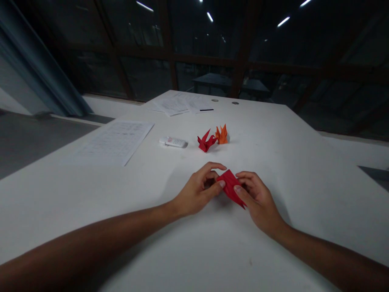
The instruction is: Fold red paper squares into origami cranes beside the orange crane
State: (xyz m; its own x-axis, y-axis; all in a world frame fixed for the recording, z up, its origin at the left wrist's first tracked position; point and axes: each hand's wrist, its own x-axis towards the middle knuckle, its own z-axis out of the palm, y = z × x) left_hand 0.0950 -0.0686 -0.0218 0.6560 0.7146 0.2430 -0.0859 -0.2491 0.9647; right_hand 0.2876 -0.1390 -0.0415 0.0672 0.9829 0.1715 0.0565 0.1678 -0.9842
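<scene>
A small piece of folded red paper (231,187), roughly diamond-shaped with a pointed lower end, is held just above a white table (182,259), between two bare hands. The left hand (203,190) pinches its left edge, thumb on the front, index finger arched above. The right hand (257,199) grips its right side, thumb pressed on the face and fingers curled behind; the fingers hide part of the edges.

The tabletop is broad and pale, narrowing toward dark, brown-framed windows (203,36) that show bright strips of light. A blue curtain (39,69) hangs at far left above a grey floor (36,140).

Just beyond the hands stands a spiky red origami figure (206,142), partly in front of an orange origami figure (223,135). To their left lies a white handheld device (173,142), then a printed sheet (114,141). Farther back are spread papers (176,104), a thin black stick or pen (206,110) and two small round fittings (235,103) near the far edge.
</scene>
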